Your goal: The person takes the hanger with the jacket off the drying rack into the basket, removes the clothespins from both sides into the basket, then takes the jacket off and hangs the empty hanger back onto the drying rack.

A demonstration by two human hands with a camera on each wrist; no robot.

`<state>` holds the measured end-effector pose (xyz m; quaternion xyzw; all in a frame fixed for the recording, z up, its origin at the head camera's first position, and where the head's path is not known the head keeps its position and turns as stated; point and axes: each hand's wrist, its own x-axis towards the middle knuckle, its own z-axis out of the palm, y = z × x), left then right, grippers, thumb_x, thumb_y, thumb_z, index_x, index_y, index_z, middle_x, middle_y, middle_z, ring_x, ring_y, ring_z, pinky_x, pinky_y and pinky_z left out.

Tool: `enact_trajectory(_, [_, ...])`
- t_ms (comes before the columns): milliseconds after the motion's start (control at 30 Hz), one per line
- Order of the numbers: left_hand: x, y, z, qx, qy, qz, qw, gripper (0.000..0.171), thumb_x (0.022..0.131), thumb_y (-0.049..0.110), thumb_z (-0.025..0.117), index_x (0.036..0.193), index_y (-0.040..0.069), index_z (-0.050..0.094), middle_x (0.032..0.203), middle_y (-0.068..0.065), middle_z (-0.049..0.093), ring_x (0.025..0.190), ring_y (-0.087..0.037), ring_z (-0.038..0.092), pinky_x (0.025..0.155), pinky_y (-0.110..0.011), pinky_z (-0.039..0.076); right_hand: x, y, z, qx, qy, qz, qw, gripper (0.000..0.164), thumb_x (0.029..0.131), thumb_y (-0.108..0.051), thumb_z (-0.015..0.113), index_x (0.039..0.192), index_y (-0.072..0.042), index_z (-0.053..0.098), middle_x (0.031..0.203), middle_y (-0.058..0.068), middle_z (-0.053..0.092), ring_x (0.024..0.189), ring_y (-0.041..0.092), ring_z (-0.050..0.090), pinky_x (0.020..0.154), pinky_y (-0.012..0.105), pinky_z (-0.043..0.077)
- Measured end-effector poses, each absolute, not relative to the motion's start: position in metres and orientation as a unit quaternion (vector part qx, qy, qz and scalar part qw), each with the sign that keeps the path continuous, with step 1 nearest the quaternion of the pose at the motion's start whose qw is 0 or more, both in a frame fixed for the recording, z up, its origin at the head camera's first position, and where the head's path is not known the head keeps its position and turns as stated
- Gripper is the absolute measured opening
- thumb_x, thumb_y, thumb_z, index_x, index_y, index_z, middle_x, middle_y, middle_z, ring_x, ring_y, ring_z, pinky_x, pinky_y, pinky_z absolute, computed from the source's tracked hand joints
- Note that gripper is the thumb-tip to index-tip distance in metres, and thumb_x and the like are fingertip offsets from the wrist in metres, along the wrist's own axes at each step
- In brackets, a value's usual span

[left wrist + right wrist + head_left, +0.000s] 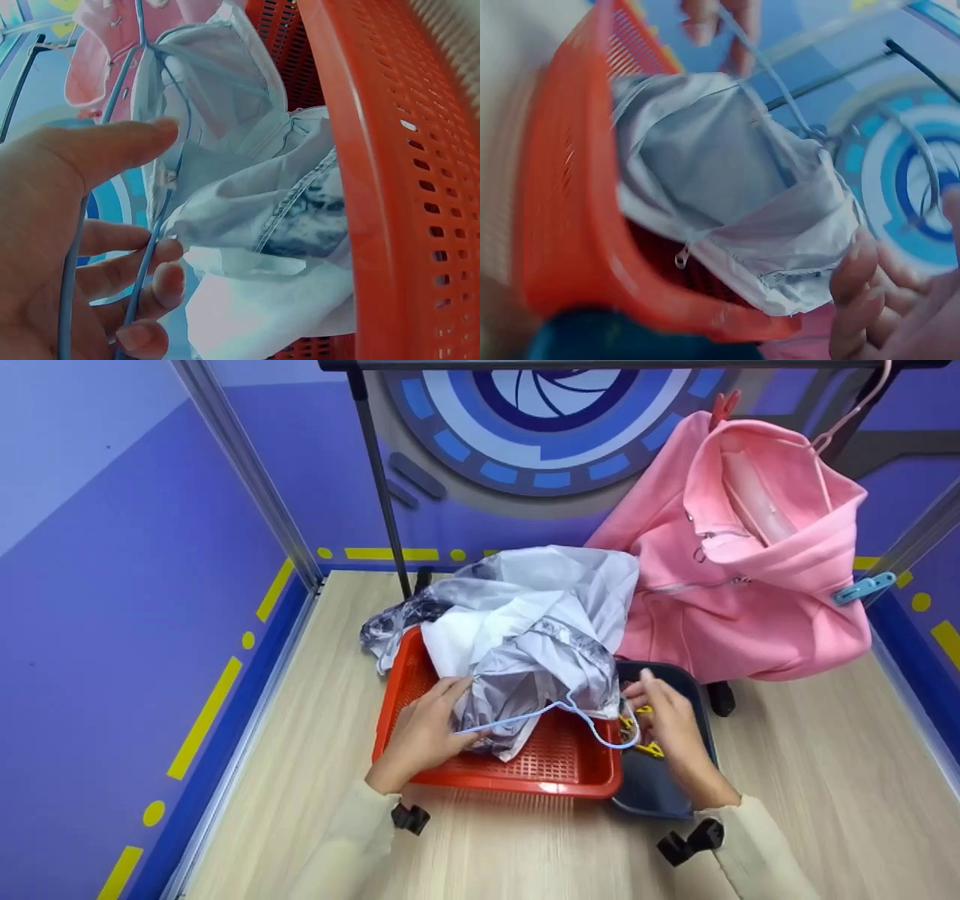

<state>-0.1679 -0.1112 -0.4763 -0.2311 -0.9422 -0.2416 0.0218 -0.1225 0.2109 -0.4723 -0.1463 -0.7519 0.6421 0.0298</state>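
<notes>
A thin grey-white zip jacket [525, 652] with dark patterned patches lies bunched in a red basket [517, 787], part of it hanging over the back. A light blue wire hanger [517, 718] lies across its near side, the hook [616, 746] turned to the right. My left hand [429, 727] holds one end of the hanger, whose wires [142, 274] run between thumb and curled fingers. My right hand [671, 720] is at the jacket's right edge near the hook, fingers loosely bent; whether they touch the cloth [802, 277] I cannot tell.
A dark tray [652, 787] with yellow clothespins [651, 748] stands right of the basket. Behind it a pink jacket [750, 615] hangs on a pink hanger [859, 412], with red [724, 409] and blue [862, 587] clothespins. A black rack pole [381, 480] rises at back left.
</notes>
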Motion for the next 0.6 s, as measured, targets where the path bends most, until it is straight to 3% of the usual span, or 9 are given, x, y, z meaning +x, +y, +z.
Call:
enact_trajectory(167, [-0.167, -0.121, -0.475, -0.236, -0.934, -0.27, -0.003, 0.074, 0.075, 0.039, 0.08, 0.14, 0.019, 0.051, 0.129, 0.001, 0.058, 0.103, -0.023, 0.062, 0.086, -0.044, 0.053, -0.131, 0.221, -0.479, -0.172, -0.736, 0.654, 0.027, 0.04, 0.1, -0.04, 0.046, 0.112, -0.003, 0.054, 0.087, -0.004, 0.067, 0.05, 0.01, 0.055, 0.048, 0.023, 0.045])
enact_trajectory(433, [-0.164, -0.131, -0.473, -0.262, -0.924, -0.278, -0.019, 0.073, 0.075, 0.041, 0.08, 0.139, 0.018, 0.053, 0.133, 0.002, 0.058, 0.119, -0.022, 0.059, 0.098, -0.046, 0.05, -0.138, 0.216, -0.494, -0.125, -0.756, 0.643, -0.005, 0.05, 0.096, -0.032, 0.058, 0.135, -0.003, 0.046, 0.128, 0.02, 0.056, 0.064, 0.012, 0.065, 0.053, 0.024, 0.053])
enact_trajectory(600, [-0.164, -0.135, -0.472, -0.281, -0.915, -0.287, -0.03, 0.072, 0.076, 0.041, 0.079, 0.138, 0.017, 0.053, 0.134, 0.001, 0.058, 0.122, -0.023, 0.057, 0.102, -0.046, 0.048, -0.142, 0.209, -0.498, -0.088, -0.754, 0.651, -0.01, 0.052, 0.094, -0.02, 0.062, 0.139, -0.003, 0.042, 0.126, 0.024, 0.058, 0.064, 0.016, 0.067, 0.057, 0.029, 0.057])
